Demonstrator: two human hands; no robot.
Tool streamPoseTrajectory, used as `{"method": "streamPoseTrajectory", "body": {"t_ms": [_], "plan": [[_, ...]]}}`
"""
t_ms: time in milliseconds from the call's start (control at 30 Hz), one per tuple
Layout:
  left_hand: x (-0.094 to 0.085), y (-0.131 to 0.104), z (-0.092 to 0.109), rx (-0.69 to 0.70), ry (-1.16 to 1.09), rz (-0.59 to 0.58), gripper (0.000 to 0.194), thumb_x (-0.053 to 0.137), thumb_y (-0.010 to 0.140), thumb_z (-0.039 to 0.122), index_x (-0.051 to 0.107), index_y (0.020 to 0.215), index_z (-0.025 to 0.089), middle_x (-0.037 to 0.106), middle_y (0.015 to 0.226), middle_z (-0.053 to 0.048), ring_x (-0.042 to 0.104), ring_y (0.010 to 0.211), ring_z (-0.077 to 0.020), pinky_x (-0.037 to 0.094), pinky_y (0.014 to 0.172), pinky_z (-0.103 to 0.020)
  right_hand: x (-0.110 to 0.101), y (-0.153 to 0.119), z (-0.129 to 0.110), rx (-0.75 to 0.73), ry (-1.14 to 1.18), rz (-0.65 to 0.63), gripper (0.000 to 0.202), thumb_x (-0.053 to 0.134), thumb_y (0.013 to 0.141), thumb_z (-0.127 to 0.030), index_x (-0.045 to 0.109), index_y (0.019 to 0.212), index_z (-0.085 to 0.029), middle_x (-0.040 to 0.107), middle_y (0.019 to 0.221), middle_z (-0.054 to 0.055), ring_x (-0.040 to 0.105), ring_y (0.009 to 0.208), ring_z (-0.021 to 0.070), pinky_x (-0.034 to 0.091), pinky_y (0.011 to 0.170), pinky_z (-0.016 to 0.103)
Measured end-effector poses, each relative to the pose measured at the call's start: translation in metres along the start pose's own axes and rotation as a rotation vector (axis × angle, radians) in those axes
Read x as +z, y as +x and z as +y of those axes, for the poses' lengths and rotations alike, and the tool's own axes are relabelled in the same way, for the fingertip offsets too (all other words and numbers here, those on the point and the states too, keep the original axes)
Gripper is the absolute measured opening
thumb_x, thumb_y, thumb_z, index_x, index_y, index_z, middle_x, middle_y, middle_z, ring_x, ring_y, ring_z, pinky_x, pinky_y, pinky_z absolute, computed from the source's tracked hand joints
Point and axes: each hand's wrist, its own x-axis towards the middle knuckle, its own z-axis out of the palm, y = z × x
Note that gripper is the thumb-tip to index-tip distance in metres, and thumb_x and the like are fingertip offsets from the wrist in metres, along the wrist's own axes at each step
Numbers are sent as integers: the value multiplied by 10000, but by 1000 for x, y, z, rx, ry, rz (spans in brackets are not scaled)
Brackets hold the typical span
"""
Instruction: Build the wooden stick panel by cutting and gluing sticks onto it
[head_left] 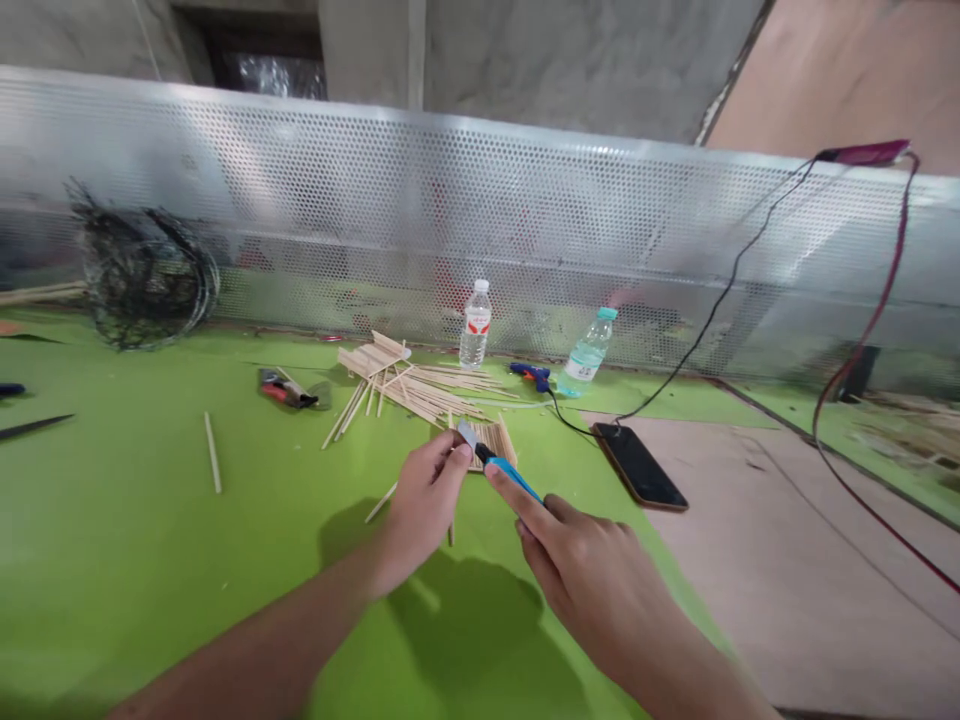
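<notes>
My right hand (589, 560) is wrapped round a blue utility knife (514, 477), index finger stretched along its handle, its black front end pointing up and left. My left hand (427, 495) is closed in a pinch at the knife's tip. A pale, flat, rounded piece (466, 433) shows at those fingertips; whether it is the blade or a separate piece, I cannot tell. A thin wooden stick (451, 532) shows just below the left hand, partly hidden by it. Right behind both hands lies a small panel of sticks side by side (496, 440).
Loose sticks (427, 395) and a small wooden stick structure (373, 355) lie farther back. Beyond are a clear bottle (474, 330), a green-capped bottle (586, 355) and a blue glue gun (532, 375). A cabled phone (640, 467) lies right; coiled wire (150, 275) sits left by a perforated metal screen (360, 200).
</notes>
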Motion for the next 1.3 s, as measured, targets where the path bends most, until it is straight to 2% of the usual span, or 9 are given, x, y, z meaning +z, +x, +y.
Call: {"method": "streamPoseTrajectory", "body": {"t_ms": [100, 233, 467, 567, 667, 767, 867, 1033, 1300], "plan": [[-4, 7, -4, 33, -74, 84, 416, 409, 1040, 510, 564, 802, 206, 541, 689, 8, 459, 613, -135, 350, 552, -269, -3, 18, 4, -62, 25, -5, 651, 433, 1022, -188, 262, 1636, -325, 710, 804, -11, 636, 517, 169, 198, 499, 321], [-14, 17, -7, 94, -85, 149, 445, 479, 1009, 572, 502, 753, 209, 437, 657, 34, 401, 619, -124, 320, 572, -268, -2, 41, 16, -153, 71, 28, 589, 410, 1059, -261, 293, 1634, -314, 745, 810, 3, 661, 568, 178, 312, 524, 288], [-28, 25, -8, 176, -13, 90, 393, 567, 981, 542, 555, 799, 193, 443, 661, 39, 371, 601, -111, 273, 557, -269, 30, 58, 36, -226, 217, 98, 544, 427, 1060, -252, 378, 1592, -357, 777, 973, 18, 698, 656, 165, 453, 601, 265], [-27, 22, -7, 214, -9, 70, 402, 589, 965, 546, 541, 778, 194, 395, 629, 52, 338, 568, -101, 246, 532, -268, 37, 52, 37, -221, 233, 106, 518, 425, 1059, -266, 408, 1575, -314, 762, 901, 20, 679, 630, 168, 430, 587, 262], [-25, 18, -4, 243, -9, 58, 392, 602, 961, 528, 541, 768, 192, 398, 620, 55, 333, 549, -93, 239, 520, -262, 36, 46, 35, -146, 272, 106, 540, 421, 1051, -287, 362, 1581, -195, 725, 753, 8, 620, 528, 175, 376, 534, 263], [-23, 14, -1, 270, -6, 57, 376, 602, 968, 499, 539, 761, 192, 418, 619, 53, 344, 542, -89, 242, 509, -254, 34, 45, 31, -127, 299, 124, 556, 403, 1036, -288, 334, 1561, -118, 731, 771, 39, 630, 554, 196, 364, 544, 280], [-22, 12, -1, 298, 2, 50, 367, 601, 974, 476, 532, 748, 195, 419, 602, 56, 351, 524, -86, 241, 490, -247, 34, 45, 27, -142, 317, 164, 493, 398, 1006, -272, 421, 1471, -108, 741, 842, 81, 661, 642, 218, 372, 589, 300], [-21, 10, -3, 334, 12, 17, 334, 611, 975, 437, 544, 752, 197, 428, 574, 61, 358, 491, -80, 241, 462, -239, 33, 42, 21, -83, 402, 159, 401, 419, 929, -229, 489, 1309, -123, 662, 714, 17, 574, 535, 186, 321, 551, 293], [-17, 4, 3, 377, 5, -56, 318, 612, 968, 454, 603, 781, 198, 492, 560, 47, 379, 447, -81, 244, 409, -226, 29, 41, 19, -49, 476, 109, 404, 383, 1057, -441, 488, 1354, -188, 653, 737, 9, 573, 546, 193, 323, 552, 289]]}}
